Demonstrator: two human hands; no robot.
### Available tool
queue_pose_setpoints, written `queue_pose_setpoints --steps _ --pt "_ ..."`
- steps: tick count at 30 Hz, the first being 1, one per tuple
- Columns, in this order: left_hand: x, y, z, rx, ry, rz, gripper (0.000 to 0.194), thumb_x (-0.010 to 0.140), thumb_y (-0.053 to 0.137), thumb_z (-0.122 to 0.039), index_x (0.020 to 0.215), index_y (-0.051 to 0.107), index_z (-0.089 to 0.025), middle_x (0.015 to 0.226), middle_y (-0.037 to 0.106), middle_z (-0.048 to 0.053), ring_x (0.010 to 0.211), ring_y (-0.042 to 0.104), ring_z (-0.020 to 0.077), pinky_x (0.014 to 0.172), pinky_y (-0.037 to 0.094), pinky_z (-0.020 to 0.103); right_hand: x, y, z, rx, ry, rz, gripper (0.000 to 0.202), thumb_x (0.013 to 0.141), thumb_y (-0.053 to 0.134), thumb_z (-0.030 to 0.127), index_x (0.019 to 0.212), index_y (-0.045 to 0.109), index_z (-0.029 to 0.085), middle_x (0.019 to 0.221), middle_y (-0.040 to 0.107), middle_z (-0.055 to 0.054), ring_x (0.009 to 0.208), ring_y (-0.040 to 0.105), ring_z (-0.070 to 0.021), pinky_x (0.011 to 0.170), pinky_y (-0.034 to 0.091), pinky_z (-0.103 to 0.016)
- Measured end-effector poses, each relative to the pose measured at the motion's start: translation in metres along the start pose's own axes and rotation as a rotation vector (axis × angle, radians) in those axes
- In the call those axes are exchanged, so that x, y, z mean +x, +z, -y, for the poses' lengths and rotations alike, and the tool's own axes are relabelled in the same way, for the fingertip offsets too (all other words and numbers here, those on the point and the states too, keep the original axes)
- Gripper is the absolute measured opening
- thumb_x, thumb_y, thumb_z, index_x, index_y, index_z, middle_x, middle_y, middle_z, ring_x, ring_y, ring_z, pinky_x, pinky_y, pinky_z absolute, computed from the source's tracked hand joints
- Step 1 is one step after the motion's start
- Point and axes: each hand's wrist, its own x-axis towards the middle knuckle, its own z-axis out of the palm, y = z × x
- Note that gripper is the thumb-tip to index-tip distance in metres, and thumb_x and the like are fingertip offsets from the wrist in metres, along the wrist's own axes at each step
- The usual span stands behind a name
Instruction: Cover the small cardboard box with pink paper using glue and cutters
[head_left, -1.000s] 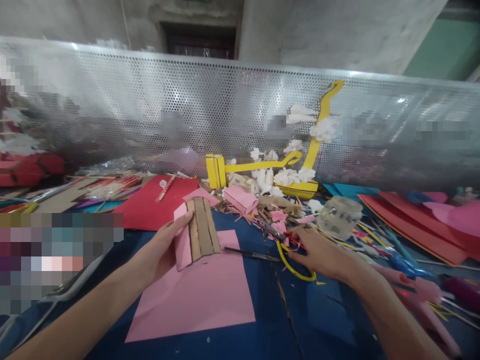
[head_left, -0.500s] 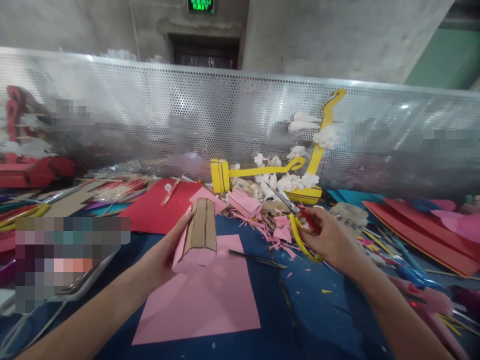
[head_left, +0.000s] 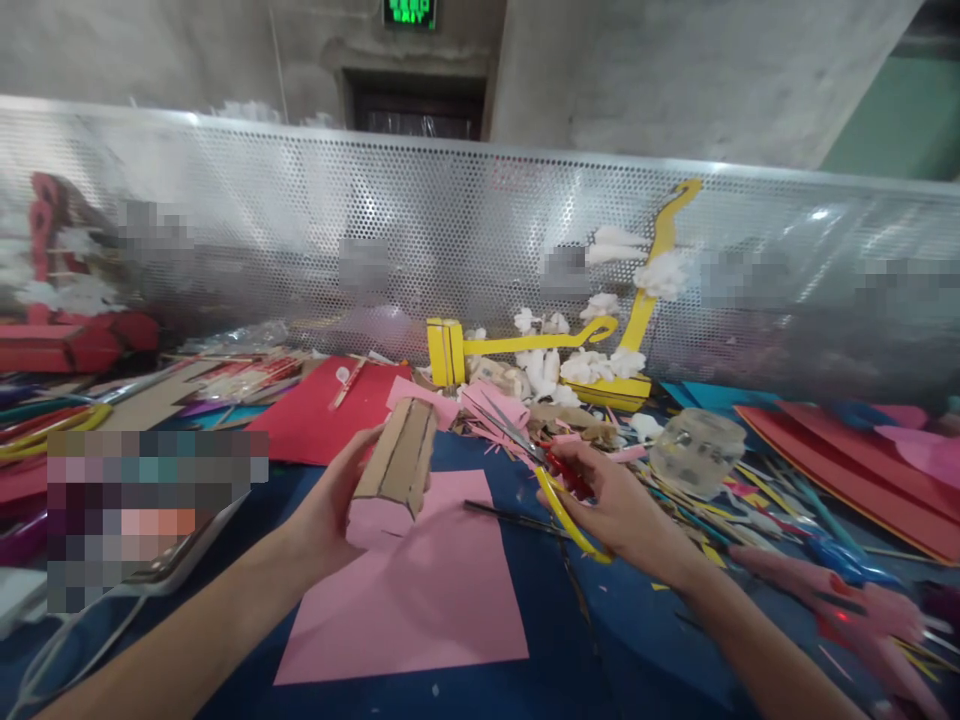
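Note:
My left hand [head_left: 337, 500] is closed around a small cardboard box [head_left: 396, 455] with a pink paper end, tilted above the pink paper sheet [head_left: 420, 610]. Some of its fingers are hidden behind the box. In my right hand [head_left: 607, 500] is a pair of scissors [head_left: 551, 478] with red and yellow handles. The blades point up and to the left, apart from the box, over pink paper scraps. Below the scissors a thin dark tool [head_left: 510, 517] lies partly on the pink sheet.
Yellow paper-covered models with white tufts [head_left: 540, 345] stand behind the scraps. Red paper [head_left: 322, 410] lies to the left. At right are a clear roll of tape [head_left: 697, 450], a pink glue gun [head_left: 847, 600] and red card [head_left: 840, 460]. A perforated metal panel [head_left: 450, 240] closes off the back.
My right hand has moved left with the scissors, bringing the blades nearer the box. My left hand has turned the box slightly. The whole view has shifted a little.

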Motion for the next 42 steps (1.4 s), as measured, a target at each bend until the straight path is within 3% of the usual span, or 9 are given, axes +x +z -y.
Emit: queue_pose_setpoints --steps 3,13,22,33,42 --pt "0.000 0.003 0.000 -0.049 -0.069 0.024 0.056 0.093 0.067 -0.046 0.129 0.066 -0.003 0.098 0.076 0.017 0.079 0.075 0.0242 0.070 0.063 0.032 -0.004 0.004 0.005 -0.006 -0.021 0.019 0.046 0.085 0.072 0.042 0.124 0.064 0.019 0.118 0.074 -0.011 0.103 0.072 -0.0274 0.092 0.057 -0.040" --pt "-0.004 0.008 0.002 0.083 -0.204 0.029 0.057 0.077 0.084 -0.049 0.115 0.074 -0.007 0.092 0.077 0.012 0.072 0.074 0.0232 0.068 0.062 0.033 -0.010 0.013 0.028 0.028 -0.062 -0.031 0.042 0.079 0.071 0.033 0.118 0.069 0.019 0.115 0.077 -0.011 0.101 0.073 -0.0277 0.089 0.058 -0.040" --pt "-0.011 0.021 -0.001 0.104 -0.185 -0.011 0.047 0.085 0.076 -0.046 0.111 0.075 -0.007 0.090 0.078 0.012 0.070 0.073 0.0214 0.066 0.060 0.032 -0.011 0.019 0.023 0.105 -0.032 -0.024 0.037 0.086 0.070 0.034 0.120 0.070 0.021 0.103 0.078 -0.007 0.089 0.073 -0.0237 0.082 0.057 -0.035" --pt "-0.008 0.011 -0.002 0.129 -0.219 0.023 0.058 0.086 0.072 -0.049 0.124 0.070 -0.005 0.091 0.077 0.013 0.070 0.073 0.0228 0.067 0.059 0.032 -0.012 0.025 0.024 0.249 0.032 -0.016 0.017 0.087 0.068 0.035 0.096 0.063 0.021 0.084 0.071 -0.004 0.078 0.067 -0.0197 0.071 0.052 -0.029" --pt "-0.009 0.014 -0.003 0.164 -0.202 0.004 0.050 0.087 0.072 -0.049 0.115 0.073 -0.007 0.088 0.077 0.013 0.069 0.073 0.0226 0.065 0.058 0.031 -0.012 0.025 0.024 0.237 0.049 -0.028 0.016 0.085 0.068 0.035 0.089 0.061 0.021 0.076 0.065 -0.001 0.071 0.060 -0.0185 0.064 0.046 -0.028"
